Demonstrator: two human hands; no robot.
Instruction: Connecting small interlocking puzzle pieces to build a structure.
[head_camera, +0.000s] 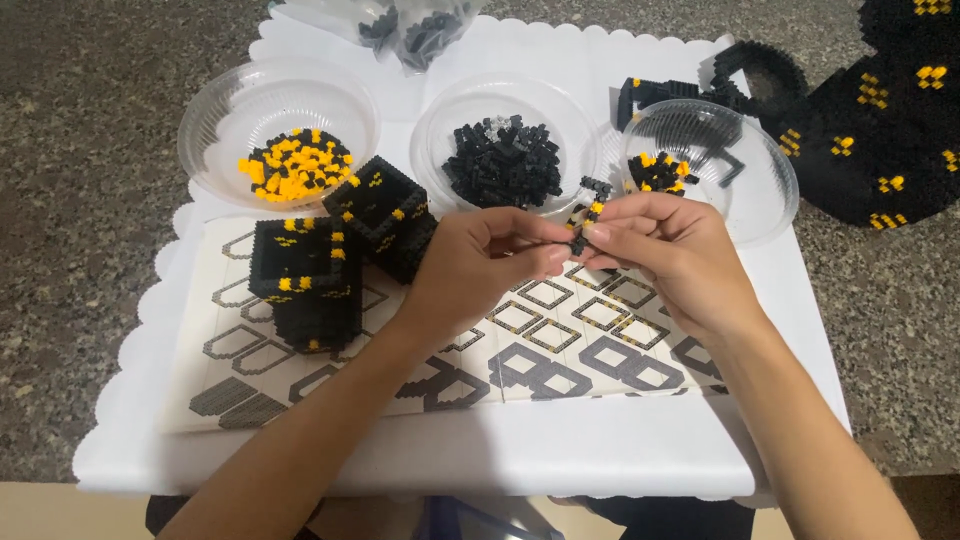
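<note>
The left hand (478, 262) and right hand (668, 250) meet fingertip to fingertip over the instruction sheet (560, 345), pinching a small strip of bricks (585, 222) between them. Just beyond the fingertips stands the middle bowl (505, 140); another bowl (278, 130) lies beyond and left of the left hand, a third bowl (712, 165) just beyond the right hand. Two hollow block towers (335, 250) stand on the sheet, just left of the left hand. A large flat brick build (880, 120) lies well right of the right hand.

A speckled stone counter (80, 200) carries a white scalloped tray (450, 455) and black brick model (880, 130).
</note>
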